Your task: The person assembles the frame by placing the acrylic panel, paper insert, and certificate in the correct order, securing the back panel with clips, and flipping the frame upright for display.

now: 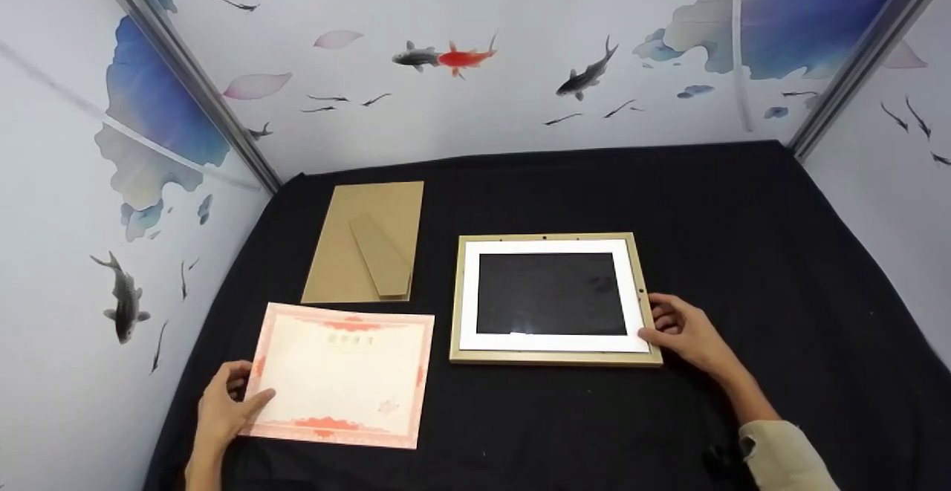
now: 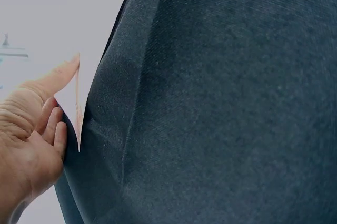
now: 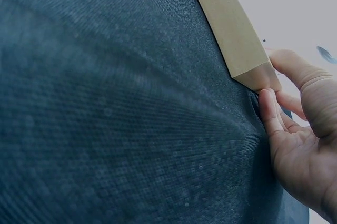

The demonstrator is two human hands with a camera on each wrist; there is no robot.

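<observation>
In the head view my left hand (image 1: 221, 411) pinches the lower left side of a certificate sheet (image 1: 342, 379), cream with a pink-red border. The thumb lies on its face and the fingers go behind. The left wrist view shows the sheet's edge (image 2: 79, 108) between thumb and curled fingers. To the right, a gold picture frame (image 1: 550, 359) lies on the cloth with a white mat (image 1: 546, 342) around a dark glassy middle. My right hand (image 1: 691, 336) grips the frame's right side, thumb over its edge. In the right wrist view the fingers hold the frame's corner (image 3: 260, 74).
Behind the certificate lies a tan backing board (image 1: 334, 253) with an easel leg (image 1: 383, 261) folded on it. Black cloth (image 1: 535, 424) covers the table. White panels (image 1: 505, 105) printed with fish and leaves, with metal posts (image 1: 854, 67), stand at the back and sides.
</observation>
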